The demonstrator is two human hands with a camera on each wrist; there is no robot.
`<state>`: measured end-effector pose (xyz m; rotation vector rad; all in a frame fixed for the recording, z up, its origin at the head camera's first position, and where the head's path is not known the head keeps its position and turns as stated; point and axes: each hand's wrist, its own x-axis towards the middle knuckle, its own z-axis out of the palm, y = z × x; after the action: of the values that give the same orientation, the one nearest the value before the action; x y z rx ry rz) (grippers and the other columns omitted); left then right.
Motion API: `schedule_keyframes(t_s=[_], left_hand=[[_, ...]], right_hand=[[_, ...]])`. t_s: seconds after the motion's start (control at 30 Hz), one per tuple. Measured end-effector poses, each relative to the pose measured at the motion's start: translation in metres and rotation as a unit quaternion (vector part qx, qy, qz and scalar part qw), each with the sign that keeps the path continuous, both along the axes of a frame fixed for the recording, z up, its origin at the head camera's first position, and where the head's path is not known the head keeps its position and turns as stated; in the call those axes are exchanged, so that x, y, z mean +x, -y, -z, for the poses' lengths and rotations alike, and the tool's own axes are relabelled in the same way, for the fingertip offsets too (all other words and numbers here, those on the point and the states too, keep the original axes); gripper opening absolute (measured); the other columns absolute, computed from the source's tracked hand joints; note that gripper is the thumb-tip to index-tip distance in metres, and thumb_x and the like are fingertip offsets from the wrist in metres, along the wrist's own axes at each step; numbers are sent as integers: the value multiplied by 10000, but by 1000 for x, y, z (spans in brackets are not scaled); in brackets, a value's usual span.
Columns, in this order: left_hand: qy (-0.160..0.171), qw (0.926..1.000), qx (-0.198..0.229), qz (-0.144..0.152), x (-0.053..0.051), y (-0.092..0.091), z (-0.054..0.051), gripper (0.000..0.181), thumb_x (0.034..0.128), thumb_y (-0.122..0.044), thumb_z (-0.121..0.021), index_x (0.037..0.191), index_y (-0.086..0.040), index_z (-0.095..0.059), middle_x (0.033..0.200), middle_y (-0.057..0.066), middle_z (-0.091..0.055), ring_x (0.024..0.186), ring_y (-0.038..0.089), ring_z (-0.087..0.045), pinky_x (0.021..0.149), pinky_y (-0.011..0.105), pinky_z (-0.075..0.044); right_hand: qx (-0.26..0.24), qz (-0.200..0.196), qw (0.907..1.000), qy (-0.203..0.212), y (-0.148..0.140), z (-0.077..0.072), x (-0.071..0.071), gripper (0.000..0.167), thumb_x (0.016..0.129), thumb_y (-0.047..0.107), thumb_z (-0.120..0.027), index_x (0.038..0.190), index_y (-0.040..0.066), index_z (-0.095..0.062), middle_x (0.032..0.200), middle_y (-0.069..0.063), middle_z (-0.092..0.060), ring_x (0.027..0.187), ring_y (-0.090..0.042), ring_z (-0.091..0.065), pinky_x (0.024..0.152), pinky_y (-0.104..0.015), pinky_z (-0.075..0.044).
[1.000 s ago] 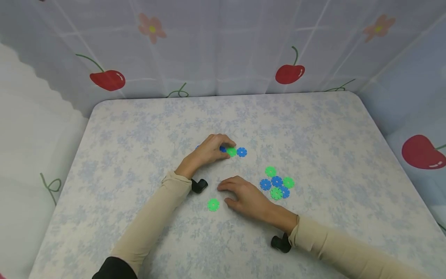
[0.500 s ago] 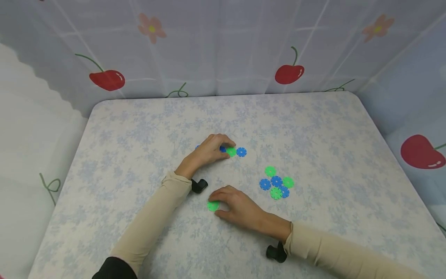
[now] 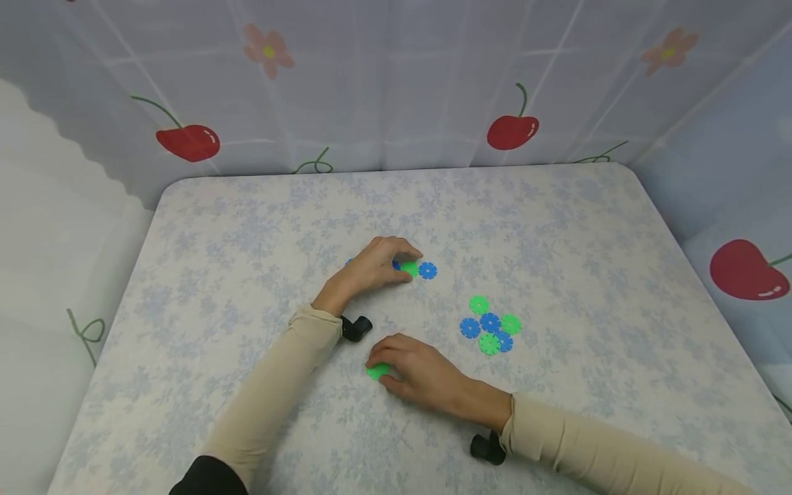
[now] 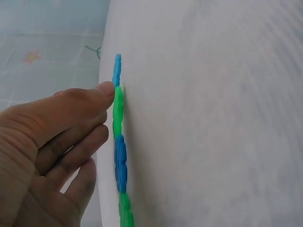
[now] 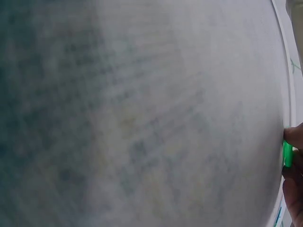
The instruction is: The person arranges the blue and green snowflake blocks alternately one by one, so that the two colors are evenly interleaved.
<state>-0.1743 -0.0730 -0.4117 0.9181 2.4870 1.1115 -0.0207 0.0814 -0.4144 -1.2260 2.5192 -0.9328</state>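
Pinching a green disc [image 3: 378, 372] at the lower centre of the frame.
The right hand [image 3: 421, 375] is holding it by the rim between thumb and fingers. Near mid-frame, the left hand [image 3: 374, 263] is arching over a row [image 4: 121, 163] of coloured discs, thumb and forefinger standing slightly apart about a green piece [image 3: 409, 269]; whether they are gripping, I cannot tell. Right of centre, a cluster [image 3: 490, 323] is lying on the surface [image 3: 247, 240]. Good handling is probably calling for a light pinch, with the left hand pressing only gently so the row is not shifting.

left hand [image 3: 373, 265] farther forward; right hand [image 3: 421, 371] pinching
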Motion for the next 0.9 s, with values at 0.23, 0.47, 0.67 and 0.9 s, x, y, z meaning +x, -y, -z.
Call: schedule_keyframes(t_s=[0.23, 0.47, 0.67, 0.9], left_hand=[[-8, 9999, 52, 127, -2, -16, 1, 407, 851, -89, -780, 1239, -31, -672, 1229, 69, -660, 1159, 204, -591, 971, 308, -478], [5, 9999, -125, 116, -3, -24, 5, 413, 849, -105, -786, 1243, -47, -676, 1257, 65, -648, 1211, 212, -557, 1020, 312, -442], [-15, 9997, -263, 24, -2, -26, 4, 401, 852, -106, -782, 1236, -54, -678, 1249, 58, -653, 1201, 205, -562, 1008, 306, -452], [-34, 9997, -237, 37, -1, -28, 4, 381, 850, -100, -781, 1219, -57, -690, 1232, 58, -662, 1192, 208, -569, 1008, 313, -455]], right_hand=[[-76, -160, 9994, -305, -3, 2, 1, 231, 860, 104, -762, 1083, 100, -701, 1143, 15, -620, 1098, -144, -567, 961, -235, -467], [7, -298, 9990, -319, -6, 2, 3, 248, 868, 110, -741, 1113, 100, -702, 1168, 17, -636, 1092, -147, -569, 964, -249, -464], [6, -396, 9988, -305, -8, 2, 4, 255, 864, 93, -736, 1117, 102, -703, 1167, 22, -638, 1090, -136, -569, 963, -235, -461], [10, -380, 9988, -317, -10, 2, 5, 249, 873, 98, -733, 1121, 99, -708, 1163, 23, -639, 1089, -131, -571, 960, -225, -462]])
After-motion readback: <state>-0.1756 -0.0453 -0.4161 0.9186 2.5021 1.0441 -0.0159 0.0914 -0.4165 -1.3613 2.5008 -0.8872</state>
